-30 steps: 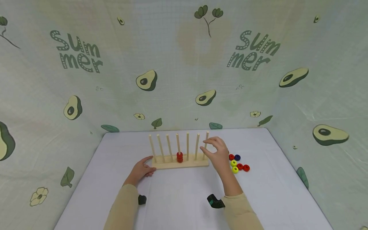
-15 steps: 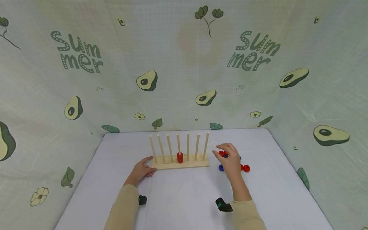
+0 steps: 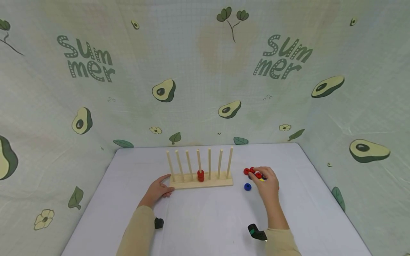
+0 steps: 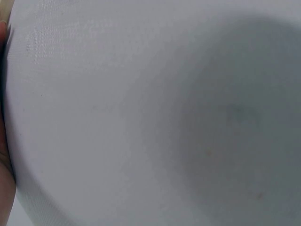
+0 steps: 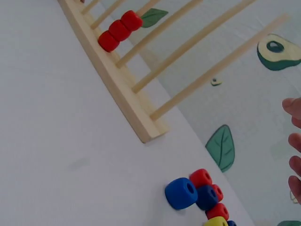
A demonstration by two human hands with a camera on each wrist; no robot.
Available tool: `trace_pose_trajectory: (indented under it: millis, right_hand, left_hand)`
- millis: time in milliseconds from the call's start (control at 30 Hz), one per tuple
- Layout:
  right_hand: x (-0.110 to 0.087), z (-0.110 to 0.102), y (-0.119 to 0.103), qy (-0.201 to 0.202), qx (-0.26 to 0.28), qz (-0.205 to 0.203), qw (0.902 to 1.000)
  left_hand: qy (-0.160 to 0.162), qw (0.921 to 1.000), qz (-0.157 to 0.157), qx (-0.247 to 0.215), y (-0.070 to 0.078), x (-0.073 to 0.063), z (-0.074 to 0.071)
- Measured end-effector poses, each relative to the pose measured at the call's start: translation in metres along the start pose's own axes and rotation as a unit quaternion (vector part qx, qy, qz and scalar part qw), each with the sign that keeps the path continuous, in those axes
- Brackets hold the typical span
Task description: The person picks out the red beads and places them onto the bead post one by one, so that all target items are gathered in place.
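Observation:
A pale wooden peg rack (image 3: 185,184) with several upright pegs stands on the table. Three red beads (image 5: 120,30) are stacked on its middle peg. My left hand (image 3: 156,191) grips the rack's left end, thumb at the front edge and a finger at the back. My right hand (image 3: 268,185) is over the loose beads to the right of the rack, fingers bent and apart, with nothing visible between them. Around it lie a blue bead (image 3: 247,187), a red bead (image 3: 246,171) and a yellow bead (image 5: 217,221). The hand covers part of this group.
A white cloth (image 3: 198,220) covers the table. Behind it hangs a printed curtain (image 3: 192,117) with avocados and leaves. A dark wrist camera (image 3: 256,233) sits by the right sleeve. The left wrist view shows mostly cloth and shadow.
My right hand has moved right and down, away from the rack's right end to the loose beads. The left hand and the rack have stayed in place.

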State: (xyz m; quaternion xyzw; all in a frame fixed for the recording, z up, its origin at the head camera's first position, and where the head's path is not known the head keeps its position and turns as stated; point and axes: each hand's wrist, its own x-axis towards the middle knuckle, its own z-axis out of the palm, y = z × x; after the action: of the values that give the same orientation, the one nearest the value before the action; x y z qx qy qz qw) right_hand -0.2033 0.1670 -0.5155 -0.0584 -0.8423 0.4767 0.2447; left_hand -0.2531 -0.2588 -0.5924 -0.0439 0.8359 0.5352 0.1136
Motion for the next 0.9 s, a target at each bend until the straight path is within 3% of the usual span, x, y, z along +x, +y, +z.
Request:
trace_pose_trajectory:
  millis: [200,900]
  right_hand:
    - [-0.004,-0.005,0.012,0.012,0.006,0.017,0.9998]
    - [-0.01,-0.021,0.05,0.004,-0.072,0.121,0.99]
  left_hand:
    - [0.001,1.0,0.006,-0.004,-0.002,0.001,0.0]
    - [-0.007,0.9998,0.016,0.01,-0.003,0.0,-0.002]
